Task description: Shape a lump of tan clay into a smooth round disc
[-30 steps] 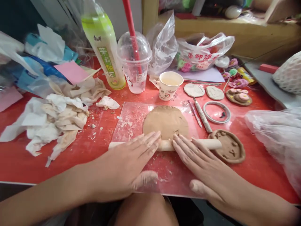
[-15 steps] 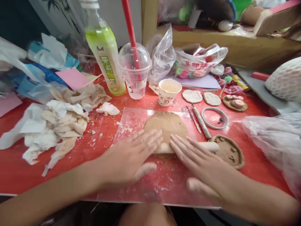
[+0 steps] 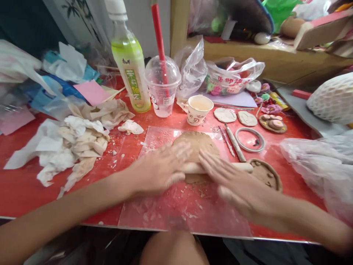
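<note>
A flat brown slab of clay (image 3: 193, 142) lies on a clear plastic sheet (image 3: 182, 209) over the red table. Across the slab rests a pale rolling pin (image 3: 196, 168). My left hand (image 3: 161, 165) lies flat over the pin's left end, fingers stretched forward and slightly blurred. My right hand (image 3: 228, 175) presses flat on the pin further right, fingers extended, the thumb apart. The pin's right end sticks out past my right hand beside a round clay dish with a raised rim (image 3: 266, 175). Both palms hide part of the pin.
Behind the slab stand a paper cup (image 3: 200, 110), a plastic cup with a red straw (image 3: 163, 88) and a green drink bottle (image 3: 131, 73). Crumpled tissues (image 3: 79, 140) lie left. To the right are a clay-smeared stick (image 3: 235, 143), a grey ring (image 3: 250, 140) and a plastic bag (image 3: 325, 165).
Both hands and the rolling pin have moved slightly away from me over the slab, and clay now shows on the near side of the pin. The camera view has shifted a little.
</note>
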`<state>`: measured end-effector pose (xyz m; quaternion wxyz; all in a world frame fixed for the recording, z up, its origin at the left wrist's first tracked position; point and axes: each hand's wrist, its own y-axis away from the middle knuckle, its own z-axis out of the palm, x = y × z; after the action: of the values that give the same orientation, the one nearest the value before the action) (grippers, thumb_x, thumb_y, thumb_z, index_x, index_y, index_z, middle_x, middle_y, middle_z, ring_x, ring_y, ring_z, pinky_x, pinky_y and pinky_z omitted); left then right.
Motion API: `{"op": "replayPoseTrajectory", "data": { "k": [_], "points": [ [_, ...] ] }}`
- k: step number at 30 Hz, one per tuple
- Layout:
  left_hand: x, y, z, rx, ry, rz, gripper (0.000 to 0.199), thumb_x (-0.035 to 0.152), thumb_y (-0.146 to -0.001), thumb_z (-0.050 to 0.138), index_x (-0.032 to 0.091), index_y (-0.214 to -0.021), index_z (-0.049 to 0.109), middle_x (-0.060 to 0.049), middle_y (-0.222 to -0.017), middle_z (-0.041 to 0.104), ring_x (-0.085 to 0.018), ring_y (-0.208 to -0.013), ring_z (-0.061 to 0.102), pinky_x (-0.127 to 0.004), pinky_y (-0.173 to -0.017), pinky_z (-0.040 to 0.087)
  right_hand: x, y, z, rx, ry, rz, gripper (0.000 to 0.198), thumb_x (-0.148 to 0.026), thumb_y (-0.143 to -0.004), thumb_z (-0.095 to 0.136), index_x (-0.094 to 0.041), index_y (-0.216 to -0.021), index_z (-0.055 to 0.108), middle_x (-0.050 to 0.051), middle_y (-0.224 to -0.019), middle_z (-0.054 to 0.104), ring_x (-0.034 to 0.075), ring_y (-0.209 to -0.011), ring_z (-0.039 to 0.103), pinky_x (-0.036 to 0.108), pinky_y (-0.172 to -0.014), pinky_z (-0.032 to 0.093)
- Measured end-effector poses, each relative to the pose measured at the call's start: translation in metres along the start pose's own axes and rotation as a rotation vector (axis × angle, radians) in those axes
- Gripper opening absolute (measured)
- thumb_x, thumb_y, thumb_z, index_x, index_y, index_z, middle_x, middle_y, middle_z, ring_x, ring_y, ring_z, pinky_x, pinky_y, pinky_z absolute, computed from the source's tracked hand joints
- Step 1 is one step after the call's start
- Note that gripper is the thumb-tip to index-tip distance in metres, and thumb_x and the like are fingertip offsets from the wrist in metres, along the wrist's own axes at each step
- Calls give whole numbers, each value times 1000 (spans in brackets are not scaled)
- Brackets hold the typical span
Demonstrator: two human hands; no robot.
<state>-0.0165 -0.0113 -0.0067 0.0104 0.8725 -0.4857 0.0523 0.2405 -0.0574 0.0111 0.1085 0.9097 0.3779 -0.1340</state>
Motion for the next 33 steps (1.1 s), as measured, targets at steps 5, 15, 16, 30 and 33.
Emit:
{"op": "replayPoseTrajectory", "data": {
  "k": [5,15,16,30,33],
  "points": [
    [-32,-29,-2,16,-90,42,57,42,-97,22,8,-141,31,-13,-151,21,-21,-142,14,-39,-117,13,45,-69,-8,111,100,192,70,-53,-94,14,-9,-148,5,14,-152,10,25,-140,3,49,-113,19],
    [-8,-14,3,14,33,-43,61,45,-96,20,6,-143,24,-15,-152,18,-20,-142,10,-38,-117,14,40,-56,16,408,345,259,65,-46,-96,11,-15,-145,-17,10,-154,-4,24,-142,-3,51,-115,12],
    [-14,-21,3,34,11,-113,63,47,-96,20,6,-144,22,-14,-153,15,-21,-143,9,-40,-117,13,45,-62,15,422,335,309,65,-46,-96,9,-13,-146,-16,11,-154,-6,24,-142,-5,50,-115,11],
    [-14,-27,5,104,-94,-240,62,42,-95,23,3,-143,23,-16,-152,16,-23,-142,10,-41,-117,11,39,-61,20,473,322,391,62,-42,-97,9,-14,-144,-21,9,-153,-10,25,-142,-5,50,-115,10],
    [0,-14,6,67,-78,-179,60,41,-96,23,3,-142,25,-17,-151,19,-22,-142,12,-39,-116,14,25,-48,25,430,337,340,63,-40,-97,14,-17,-144,-21,7,-154,-5,24,-142,1,50,-115,13]
  ]
}}
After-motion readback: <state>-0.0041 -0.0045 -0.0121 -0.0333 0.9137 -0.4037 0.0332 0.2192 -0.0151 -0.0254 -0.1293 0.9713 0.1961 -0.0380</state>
